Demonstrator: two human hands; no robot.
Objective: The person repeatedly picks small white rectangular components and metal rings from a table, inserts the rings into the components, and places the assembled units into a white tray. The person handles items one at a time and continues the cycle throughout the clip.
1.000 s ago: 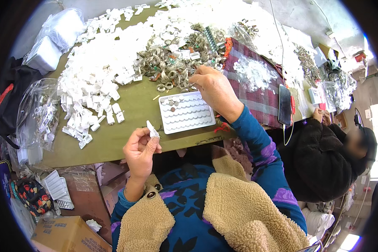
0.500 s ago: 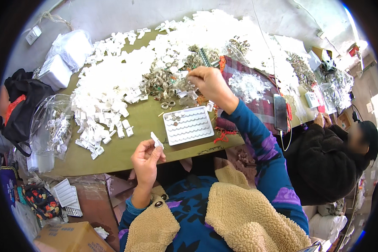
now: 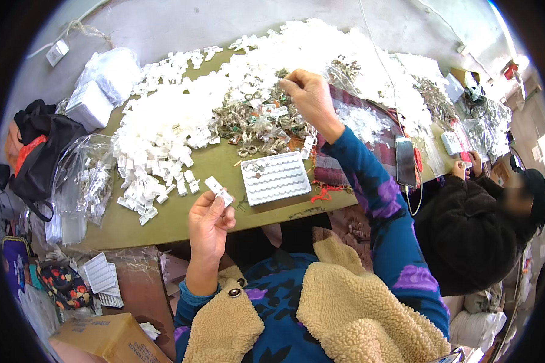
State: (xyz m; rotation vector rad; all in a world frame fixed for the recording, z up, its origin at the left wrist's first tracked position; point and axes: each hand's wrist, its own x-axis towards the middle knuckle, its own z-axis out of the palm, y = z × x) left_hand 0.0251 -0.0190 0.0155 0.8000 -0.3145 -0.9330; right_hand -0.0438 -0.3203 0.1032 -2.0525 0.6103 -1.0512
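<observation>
White plastic piece [image 3: 217, 188]: pinched between thumb and fingertips of my left grip [image 3: 209, 225], left of the tray [image 3: 277, 201] and apart from it; my fingers cover its lower end.
Left grip: closed lightly on that one piece, the other fingers curled toward my palm.
Right grip [image 3: 312, 100]: beyond the tray, above the ring heap [image 3: 241, 124], thumb and forefinger drawn nearly together, the other fingers bent. I cannot tell whether anything sits between the tips.
Scalloped tray: white, lying on the olive surface [image 3: 112, 233], with a few small discs [image 3: 257, 169] in its far left corner; they are too small for me to make out.
Ring heap: grey-brown rings just beyond the tray, tangled, partly hidden by my right grip.
White heap: many loose white parts [image 3: 157, 136] left of the tray and beyond it, the farthest washed out by glare.
Plaid cloth [image 3: 376, 158]: right of the tray, partly covered by my right sleeve [image 3: 369, 181] and a clear, flaky pile [image 3: 358, 124].
Dark phone [image 3: 405, 160]: farther right of the tray, a white cable at its lower end.
</observation>
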